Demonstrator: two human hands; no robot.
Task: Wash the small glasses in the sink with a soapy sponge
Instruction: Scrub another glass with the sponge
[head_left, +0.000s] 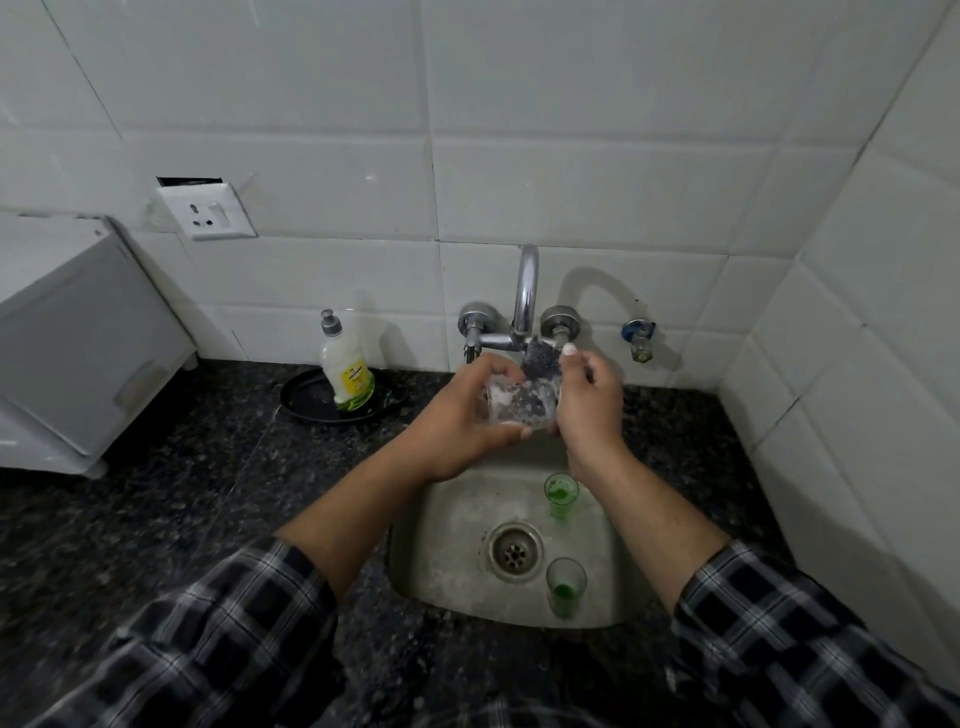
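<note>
A dark speckled surface (182, 519) carries a white appliance (78, 353) at the left and surrounds a steel sink (447, 519) below a wall tap (525, 291). Above the sink's far end, the left hand (457, 415) grips a sudsy clear glass (511, 408) lying on its side, fingers (485, 366) curled round it. The right hand (589, 405) pinches a dark sponge (540, 361) at the glass's mouth. A soap bottle (349, 371) stands in a black dish (306, 402). Two small green-tinged glasses (561, 493) (565, 584) stand upright in the sink, right of the drain (514, 553).
</note>
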